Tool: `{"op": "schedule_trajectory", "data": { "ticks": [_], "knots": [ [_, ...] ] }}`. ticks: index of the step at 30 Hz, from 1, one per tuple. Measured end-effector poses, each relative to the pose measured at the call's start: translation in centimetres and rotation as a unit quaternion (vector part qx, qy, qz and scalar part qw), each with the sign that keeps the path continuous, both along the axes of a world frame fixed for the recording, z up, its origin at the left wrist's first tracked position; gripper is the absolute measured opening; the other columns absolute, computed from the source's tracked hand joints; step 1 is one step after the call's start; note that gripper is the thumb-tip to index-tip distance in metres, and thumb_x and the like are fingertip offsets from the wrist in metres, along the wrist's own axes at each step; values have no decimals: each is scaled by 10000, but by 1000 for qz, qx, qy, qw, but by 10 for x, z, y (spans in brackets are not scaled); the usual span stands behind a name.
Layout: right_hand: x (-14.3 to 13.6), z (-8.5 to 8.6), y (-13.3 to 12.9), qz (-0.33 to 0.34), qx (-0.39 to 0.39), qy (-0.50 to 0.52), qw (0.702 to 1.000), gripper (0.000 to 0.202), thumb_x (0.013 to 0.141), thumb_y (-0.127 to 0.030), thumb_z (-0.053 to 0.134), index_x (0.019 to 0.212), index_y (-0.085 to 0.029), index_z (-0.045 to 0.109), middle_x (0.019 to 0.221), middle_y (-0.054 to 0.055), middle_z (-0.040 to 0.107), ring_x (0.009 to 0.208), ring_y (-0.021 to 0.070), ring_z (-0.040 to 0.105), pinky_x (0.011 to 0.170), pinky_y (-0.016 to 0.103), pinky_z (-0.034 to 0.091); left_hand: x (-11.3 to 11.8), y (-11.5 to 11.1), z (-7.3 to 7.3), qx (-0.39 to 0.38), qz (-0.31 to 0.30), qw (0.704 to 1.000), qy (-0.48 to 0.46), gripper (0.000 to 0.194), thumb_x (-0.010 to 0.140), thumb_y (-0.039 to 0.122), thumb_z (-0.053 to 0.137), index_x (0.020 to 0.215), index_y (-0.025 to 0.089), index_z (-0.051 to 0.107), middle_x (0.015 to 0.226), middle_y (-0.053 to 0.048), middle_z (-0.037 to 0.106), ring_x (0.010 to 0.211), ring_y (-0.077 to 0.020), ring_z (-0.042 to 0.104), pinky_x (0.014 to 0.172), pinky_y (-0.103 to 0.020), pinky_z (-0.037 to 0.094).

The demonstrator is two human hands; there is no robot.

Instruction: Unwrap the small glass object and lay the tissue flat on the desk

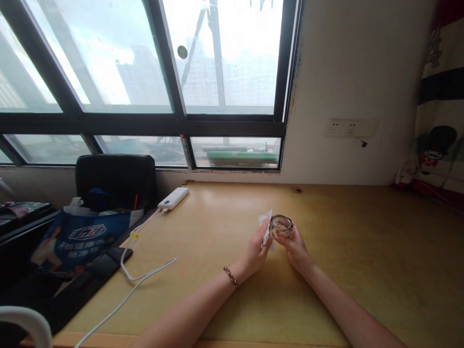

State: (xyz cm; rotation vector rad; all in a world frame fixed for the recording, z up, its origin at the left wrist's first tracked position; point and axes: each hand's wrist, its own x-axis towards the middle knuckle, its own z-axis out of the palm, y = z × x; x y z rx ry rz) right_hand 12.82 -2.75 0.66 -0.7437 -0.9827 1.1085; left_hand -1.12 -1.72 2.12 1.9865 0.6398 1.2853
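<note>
A small clear glass [281, 225] with a dark-looking rim is held up over the wooden table, its round opening tilted toward me. My right hand [297, 250] grips it from the right side, fingers around its wall. On the other side, my left hand [256, 247] is closed on a crumpled white tissue [267, 224], which is pressed against the glass's left side. A braided bracelet [231, 277] circles my left wrist. Some fingertips of both hands are hidden behind the glass and the tissue.
The wooden table [380, 251] reaches back to the window wall. A white power bank [174, 198] with a white cable [145, 276] lies at its left edge. Beyond that edge are a black chair [115, 176] and a blue bag [85, 241]. Wall sockets [342, 128] sit at the back right.
</note>
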Motion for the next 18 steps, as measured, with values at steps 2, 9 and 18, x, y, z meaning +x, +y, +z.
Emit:
{"op": "schedule_trajectory", "data": {
  "ticks": [2, 9, 18],
  "knots": [
    [0, 0, 0, -3, -1, -6, 1000, 526, 582, -190, 732, 1035, -219, 467, 1011, 42, 586, 915, 196, 560, 848, 358, 424, -1, -1, 0, 27, -19, 999, 8, 511, 850, 381, 356, 1313, 173, 299, 1388, -78, 248, 1273, -230, 208, 1058, -383, 155],
    [-1, -2, -1, -13, -15, -91, 996, 658, 494, -205, 772, 1062, -219, 439, 1020, 43, 573, 913, 213, 557, 814, 366, 449, -5, 15, -2, -144, -47, 985, -83, 526, 866, 464, 212, 1184, 153, 493, 1248, -77, 468, 1173, -232, 385, 1013, -388, 249],
    [-5, 2, -9, 47, 35, -214, 975, 802, 425, -191, 799, 1127, -226, 411, 1070, 55, 550, 971, 230, 539, 854, 361, 434, -8, 30, -5, -329, -59, 936, -110, 479, 680, 517, 561, 875, 89, 648, 791, -77, 644, 688, -171, 562, 645, -264, 424]
  ]
}}
